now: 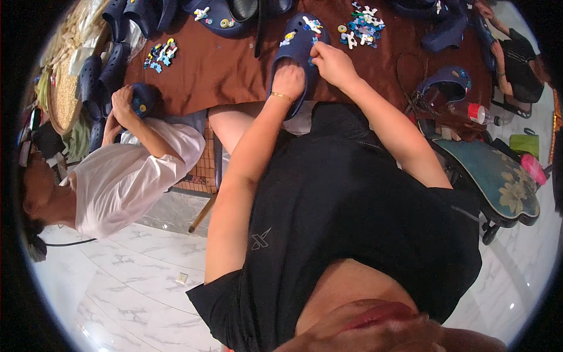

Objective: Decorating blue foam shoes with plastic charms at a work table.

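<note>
A navy blue clog (301, 36) with vent holes sits before me, toe pointing away. Small white, yellow and blue shoe charms (312, 24) are fixed to its upper. My left hand (288, 80), with a gold bracelet at the wrist, reaches into the foot opening and holds the clog from within; its fingertips are hidden. Against the right side of the upper, my right hand (335, 66) is closed in a pinch. What lies between those fingers is too small to make out. Loose charms (366, 28) are heaped to the right of the clog.
A brown cloth (205, 70) covers the table. Another charm pile (161, 54) lies left; more clogs (114, 67) line its edges. A person in white (126, 182) handles a clog at left, another person (516, 67) sits at far right. A bottle (478, 113) and patterned chair (487, 176) stand right.
</note>
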`<action>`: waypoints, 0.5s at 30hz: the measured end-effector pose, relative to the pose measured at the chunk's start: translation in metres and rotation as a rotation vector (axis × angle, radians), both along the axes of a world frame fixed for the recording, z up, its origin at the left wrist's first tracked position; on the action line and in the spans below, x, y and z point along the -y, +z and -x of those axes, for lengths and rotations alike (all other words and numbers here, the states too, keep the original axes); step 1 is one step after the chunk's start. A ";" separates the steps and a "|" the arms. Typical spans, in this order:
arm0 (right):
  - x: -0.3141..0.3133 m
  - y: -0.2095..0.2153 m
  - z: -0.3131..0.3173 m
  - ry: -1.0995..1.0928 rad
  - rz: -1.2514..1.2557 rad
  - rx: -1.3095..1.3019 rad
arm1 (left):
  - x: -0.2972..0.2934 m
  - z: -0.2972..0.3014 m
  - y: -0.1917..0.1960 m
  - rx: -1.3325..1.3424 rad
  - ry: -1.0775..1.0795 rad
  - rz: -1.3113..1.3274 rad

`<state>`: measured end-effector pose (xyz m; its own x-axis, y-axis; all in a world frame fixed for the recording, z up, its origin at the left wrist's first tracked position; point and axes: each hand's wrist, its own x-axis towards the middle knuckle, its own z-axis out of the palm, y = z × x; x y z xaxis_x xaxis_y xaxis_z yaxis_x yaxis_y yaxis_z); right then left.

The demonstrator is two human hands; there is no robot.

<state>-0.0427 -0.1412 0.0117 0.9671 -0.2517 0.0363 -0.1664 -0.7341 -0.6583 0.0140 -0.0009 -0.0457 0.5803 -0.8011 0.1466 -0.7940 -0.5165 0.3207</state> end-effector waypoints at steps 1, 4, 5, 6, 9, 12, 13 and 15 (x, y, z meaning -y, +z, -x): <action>0.002 -0.003 0.005 -0.030 -0.080 0.140 | 0.001 -0.001 -0.001 0.005 -0.025 0.028; 0.004 -0.008 0.017 -0.131 -0.316 0.079 | 0.000 0.000 -0.005 0.027 -0.020 0.028; 0.003 -0.009 0.020 -0.154 -0.338 0.099 | 0.000 0.000 -0.007 0.039 -0.020 0.017; 0.002 -0.008 0.022 -0.151 -0.340 0.107 | 0.000 0.000 -0.006 0.047 -0.019 0.016; 0.005 -0.005 0.021 -0.189 -0.373 0.071 | 0.001 0.005 0.000 0.016 0.027 0.044; 0.017 -0.005 0.018 -0.195 -0.300 0.084 | 0.002 0.001 -0.002 -0.007 0.010 0.027; 0.024 -0.006 0.017 -0.251 -0.216 0.076 | 0.002 0.001 -0.001 -0.008 0.010 0.028; 0.044 -0.014 0.016 -0.318 0.041 0.071 | 0.000 0.001 0.001 -0.018 -0.027 0.030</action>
<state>-0.0584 -0.1852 -0.0028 0.8348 -0.5380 0.1169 -0.3467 -0.6787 -0.6474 0.0133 -0.0006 -0.0444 0.5616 -0.8118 0.1600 -0.8012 -0.4854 0.3499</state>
